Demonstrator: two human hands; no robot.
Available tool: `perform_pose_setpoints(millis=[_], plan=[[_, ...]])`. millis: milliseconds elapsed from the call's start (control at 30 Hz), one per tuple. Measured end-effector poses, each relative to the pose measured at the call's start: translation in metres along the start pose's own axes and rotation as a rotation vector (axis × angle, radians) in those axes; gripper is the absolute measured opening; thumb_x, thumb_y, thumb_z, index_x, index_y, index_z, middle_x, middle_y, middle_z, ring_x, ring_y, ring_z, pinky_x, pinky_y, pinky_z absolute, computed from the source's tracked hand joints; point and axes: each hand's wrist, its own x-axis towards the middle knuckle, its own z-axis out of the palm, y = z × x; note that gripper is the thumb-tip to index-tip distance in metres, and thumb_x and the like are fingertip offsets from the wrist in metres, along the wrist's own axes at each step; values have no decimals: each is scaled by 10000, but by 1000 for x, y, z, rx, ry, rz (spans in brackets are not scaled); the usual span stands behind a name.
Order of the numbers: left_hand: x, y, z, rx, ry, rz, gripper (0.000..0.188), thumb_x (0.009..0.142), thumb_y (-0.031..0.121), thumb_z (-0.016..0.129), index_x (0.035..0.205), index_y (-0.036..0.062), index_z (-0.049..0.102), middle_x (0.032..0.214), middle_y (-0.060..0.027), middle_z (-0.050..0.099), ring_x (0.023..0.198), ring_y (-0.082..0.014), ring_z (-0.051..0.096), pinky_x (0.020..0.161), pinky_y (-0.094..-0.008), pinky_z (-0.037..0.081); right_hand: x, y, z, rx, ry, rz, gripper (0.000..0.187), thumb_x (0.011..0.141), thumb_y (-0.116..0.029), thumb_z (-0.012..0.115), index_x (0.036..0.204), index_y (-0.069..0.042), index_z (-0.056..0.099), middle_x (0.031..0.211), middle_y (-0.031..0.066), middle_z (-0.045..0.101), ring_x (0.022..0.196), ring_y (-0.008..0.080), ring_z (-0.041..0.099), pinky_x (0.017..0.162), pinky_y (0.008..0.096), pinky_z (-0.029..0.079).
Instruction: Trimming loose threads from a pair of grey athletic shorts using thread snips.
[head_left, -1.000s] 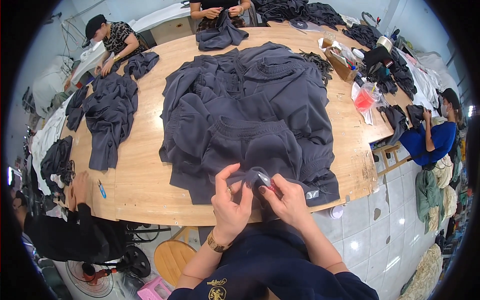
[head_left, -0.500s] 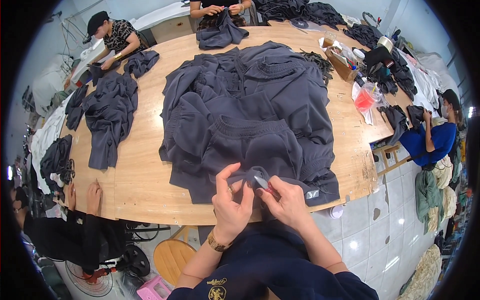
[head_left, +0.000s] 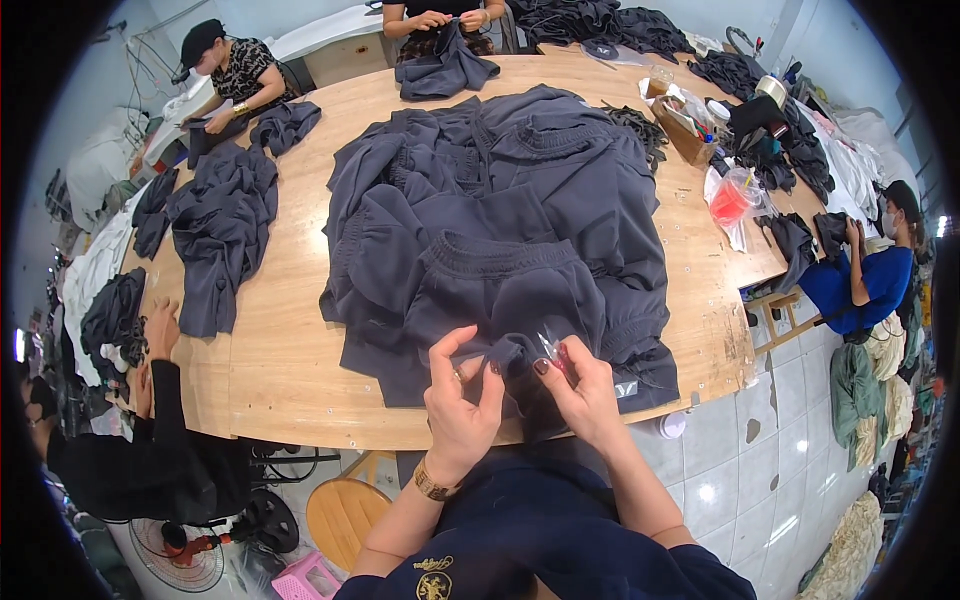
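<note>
In front of me lies a pair of dark grey shorts (head_left: 500, 290) with a gathered elastic waistband, on top of a heap of similar garments. My left hand (head_left: 462, 400) pinches a bunched lower edge of the shorts between thumb and fingers, its index finger raised. Just beside that fold, my right hand (head_left: 588, 395) is closed round small red-handled thread snips (head_left: 548, 347), whose shiny blades point up and left. The blades are apart from the pinched cloth. Fingers of the right hand hide most of the handle.
The heap of dark garments (head_left: 580, 160) covers the middle of the wooden table (head_left: 290, 290). A red drink cup (head_left: 733, 200) and a brown box (head_left: 685, 125) stand at right. Co-workers handle dark cloth around the table. A round wooden stool (head_left: 348, 520) is below the edge.
My right hand with the snips has moved slightly right, away from the pinched fold. My left hand stays nearly still. At far left, a co-worker's hand has reached farther up the table.
</note>
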Motion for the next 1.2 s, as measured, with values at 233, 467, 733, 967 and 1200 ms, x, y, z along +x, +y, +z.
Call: perform_pose_setpoints(millis=[233,467,733,967,1200], plan=[[17,-37,-11,-89,33,15,189,869,52,588,1045,-2,541,766,-98,667,664,-133,633,638,-233,473,3,11,-2,151,82,59,246,887,-183,616,800,-19,454,576,16,431,561,60,372,493,252,331],[76,-77,-25,564,354,247,397,746,211,757,1062,42,587,1043,-130,571,959,-282,529,853,-372,428,7,22,3,206,74,50,285,884,-206,627,781,-21,437,587,-24,376,585,49,322,496,238,293],[92,-91,-22,467,214,172,423,745,137,740,1124,38,580,940,-151,638,874,-300,615,767,-370,484,25,10,17,146,-9,17,260,897,-201,605,785,-17,460,563,15,391,531,76,344,482,257,313],[57,-50,-25,347,273,263,193,714,49,729,888,19,654,797,-107,645,723,-267,628,645,-334,476,38,-7,28,-239,16,-256,278,839,-280,656,778,-57,502,608,99,564,536,288,585,469,367,417],[34,-28,-25,307,223,269,159,690,1,731,828,13,653,751,-96,640,674,-249,623,603,-311,469,33,-7,35,-403,52,-444,245,801,-268,677,776,-84,518,628,57,555,491,236,569,438,330,414]])
